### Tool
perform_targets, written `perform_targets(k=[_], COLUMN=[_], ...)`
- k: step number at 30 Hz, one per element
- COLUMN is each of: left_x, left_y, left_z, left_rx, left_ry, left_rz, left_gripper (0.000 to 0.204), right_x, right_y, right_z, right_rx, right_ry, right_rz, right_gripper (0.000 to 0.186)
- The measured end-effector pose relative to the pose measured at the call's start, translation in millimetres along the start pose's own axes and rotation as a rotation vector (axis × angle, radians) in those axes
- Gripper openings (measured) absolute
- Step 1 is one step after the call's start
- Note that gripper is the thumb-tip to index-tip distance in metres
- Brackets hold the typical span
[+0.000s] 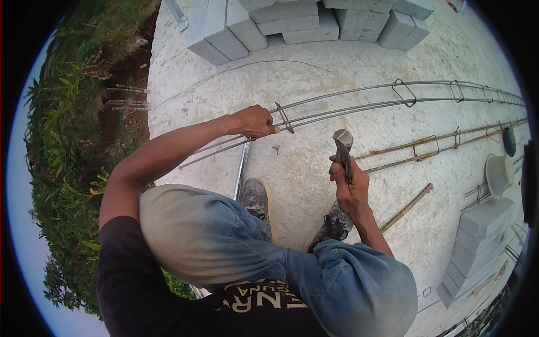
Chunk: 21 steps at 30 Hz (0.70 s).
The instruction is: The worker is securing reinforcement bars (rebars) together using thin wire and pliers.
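Rebar cage point(393, 103) across the upper right looks mid-tying to me, left hand point(257, 121) gripping it beside a stirrup point(284, 118), right hand point(352, 182) clutching pincers point(343, 148) that likely must come across next.

Dark shirt point(149, 292) | lettering point(261, 304): white and yellow capitals (partly cut off) | front

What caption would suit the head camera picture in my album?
Left hand gripping steel bars, right hand holding a metal-headed tool, above a pale, rough floor.
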State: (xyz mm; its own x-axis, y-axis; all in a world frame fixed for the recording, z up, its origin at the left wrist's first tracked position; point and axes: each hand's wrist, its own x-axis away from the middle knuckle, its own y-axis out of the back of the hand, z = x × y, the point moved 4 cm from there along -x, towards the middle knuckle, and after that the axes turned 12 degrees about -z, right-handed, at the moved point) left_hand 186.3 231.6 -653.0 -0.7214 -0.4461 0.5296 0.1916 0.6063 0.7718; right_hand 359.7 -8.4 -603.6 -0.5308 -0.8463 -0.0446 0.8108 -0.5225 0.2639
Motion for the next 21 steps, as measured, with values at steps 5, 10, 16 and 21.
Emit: perform_targets(k=[5,10,16,21], left_x=[5,8,2,5], left_y=[-11,-6,-20,-19], left_z=[-12,-3,0,7], left_rx=[0.062,-0.021,0.05,0.104], left_ry=[0.06,-0.03,-0.037,-0.175], left_rz=[0.036,-0.076,0.013,-0.009], left_gripper=[0.05,0.044,0.044,0.029], right_x=[-7,1,9,18], right_y=[-36,-33,-44,-37], right_z=[-76,-20,-110,-63], right_rx=[0.6,0.267,0.692,0.516], right_ry=[-0.044,-0.082,-0.103,0.044], right_rz=[0.204,0.155,0.28,0.33], right_gripper=[0.034,0.029,0.032,0.024])
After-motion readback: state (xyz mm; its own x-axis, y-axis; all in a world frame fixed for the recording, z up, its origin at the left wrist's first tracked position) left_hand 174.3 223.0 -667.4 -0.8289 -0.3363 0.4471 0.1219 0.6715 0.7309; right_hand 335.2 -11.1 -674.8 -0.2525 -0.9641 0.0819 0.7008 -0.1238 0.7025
